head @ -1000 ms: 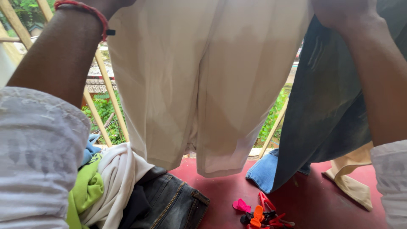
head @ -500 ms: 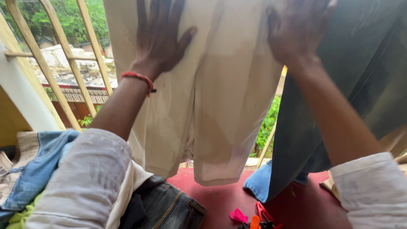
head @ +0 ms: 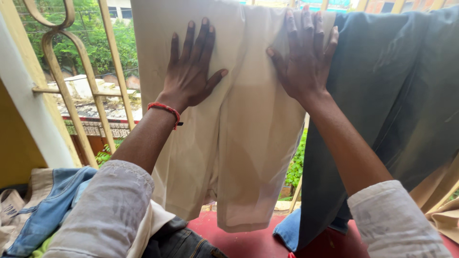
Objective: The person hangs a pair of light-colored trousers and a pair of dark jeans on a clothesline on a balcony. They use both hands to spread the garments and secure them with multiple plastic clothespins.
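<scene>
A cream-coloured garment (head: 239, 143) hangs in front of me over a yellow window grille (head: 71, 95). My left hand (head: 191, 67) lies flat on its left half, fingers spread, with a red thread band at the wrist. My right hand (head: 303, 52) presses flat on its right half, fingers spread too. Neither hand grips the cloth. Right beside it hangs a grey-green garment (head: 392, 110), touching the cream one's right edge.
A pile of clothes lies at lower left: light blue denim (head: 45, 210), a white piece (head: 148, 224) and dark jeans (head: 179, 243). A blue denim piece (head: 287, 229) rests on the red ledge (head: 248, 243). Beige cloth (head: 447, 217) sits at far right. Trees and rooftops show beyond the grille.
The view has tilted upward, so the coloured clothes pegs on the ledge have left the frame. Both hands, raised out of sight a second ago, now lie flat on the cream garment.
</scene>
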